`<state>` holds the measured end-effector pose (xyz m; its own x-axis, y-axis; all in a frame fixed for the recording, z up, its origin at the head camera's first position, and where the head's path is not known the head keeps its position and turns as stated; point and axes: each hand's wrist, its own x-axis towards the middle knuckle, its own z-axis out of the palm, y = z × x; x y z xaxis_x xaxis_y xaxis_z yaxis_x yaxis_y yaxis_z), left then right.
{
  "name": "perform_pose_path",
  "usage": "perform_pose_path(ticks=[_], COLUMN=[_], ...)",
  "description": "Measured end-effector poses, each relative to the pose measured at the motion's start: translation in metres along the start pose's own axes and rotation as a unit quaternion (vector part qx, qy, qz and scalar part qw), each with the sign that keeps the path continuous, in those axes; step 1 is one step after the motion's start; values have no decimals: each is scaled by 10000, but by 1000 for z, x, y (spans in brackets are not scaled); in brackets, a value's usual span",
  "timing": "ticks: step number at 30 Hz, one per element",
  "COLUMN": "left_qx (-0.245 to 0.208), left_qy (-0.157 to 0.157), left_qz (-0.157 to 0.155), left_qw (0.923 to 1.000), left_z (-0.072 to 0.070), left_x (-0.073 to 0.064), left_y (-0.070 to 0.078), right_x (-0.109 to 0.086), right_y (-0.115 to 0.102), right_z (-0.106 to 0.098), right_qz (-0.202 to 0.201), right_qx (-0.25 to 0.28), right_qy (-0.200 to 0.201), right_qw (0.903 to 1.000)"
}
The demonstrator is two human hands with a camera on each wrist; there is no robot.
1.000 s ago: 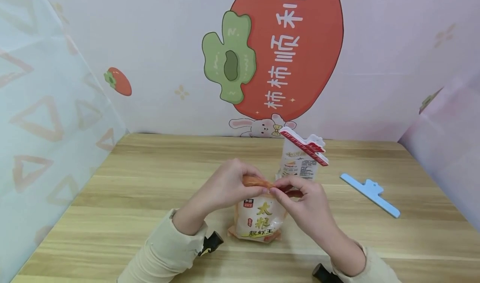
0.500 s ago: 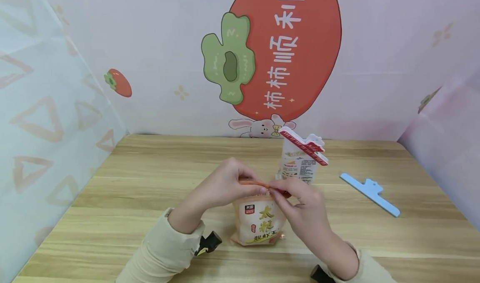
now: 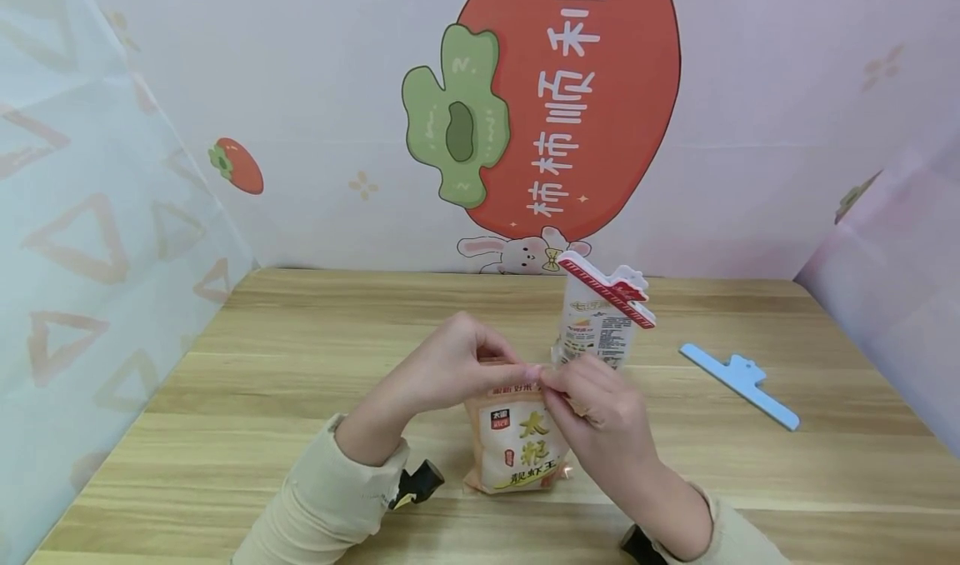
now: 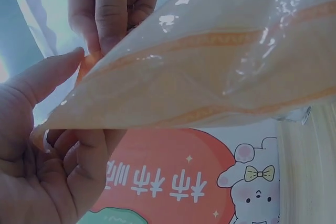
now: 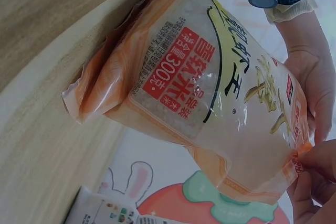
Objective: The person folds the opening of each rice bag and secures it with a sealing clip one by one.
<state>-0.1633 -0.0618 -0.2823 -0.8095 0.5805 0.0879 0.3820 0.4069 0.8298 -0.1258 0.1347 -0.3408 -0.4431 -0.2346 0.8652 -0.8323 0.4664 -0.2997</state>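
Note:
A small orange and white bag of rice [image 3: 517, 444] stands upright on the table, its printed front toward me. My left hand [image 3: 450, 365] grips the folded top edge from the left, thumb in front and fingers behind. From the right, my right hand [image 3: 611, 415] pinches the same top edge, its fingertips touching the left thumb tip. In the left wrist view, the bag's side [image 4: 210, 77] slants across above the curled left fingers. The right wrist view shows the bag's crimped orange bottom seam [image 5: 100, 87]. The hands hide most of the bag's top edge.
Behind the bag stands a white printed packet [image 3: 596, 332], closed by a red and white clip [image 3: 609, 292]. A light blue clip [image 3: 738, 384] lies on the wooden table [image 3: 300, 365] to the right. A printed backdrop [image 3: 337, 132] rises behind the table.
The bag has tilted more upright, showing more of its front. The right hand's fingers have curled in closer at the top edge, and the orange fold is now less visible.

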Motion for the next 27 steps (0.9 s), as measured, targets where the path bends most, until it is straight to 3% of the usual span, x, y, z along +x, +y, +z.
perform_pose_path(ticks=[9,20,27], left_qx=[157,374,571], left_qy=[66,4,32], left_qz=[-60,-2,-33], left_qw=[9998,9993,9984], left_z=[2,1,2], left_x=[-4,-7,-7], left_y=[5,7,6], right_x=[4,4,5], right_y=[-2,0,3], right_z=[-2,-8,-12], right_qz=[145,887,1344], right_qx=[-147,155,404], right_qy=[-208,-776,-1314], right_qw=[9996,9929,9813])
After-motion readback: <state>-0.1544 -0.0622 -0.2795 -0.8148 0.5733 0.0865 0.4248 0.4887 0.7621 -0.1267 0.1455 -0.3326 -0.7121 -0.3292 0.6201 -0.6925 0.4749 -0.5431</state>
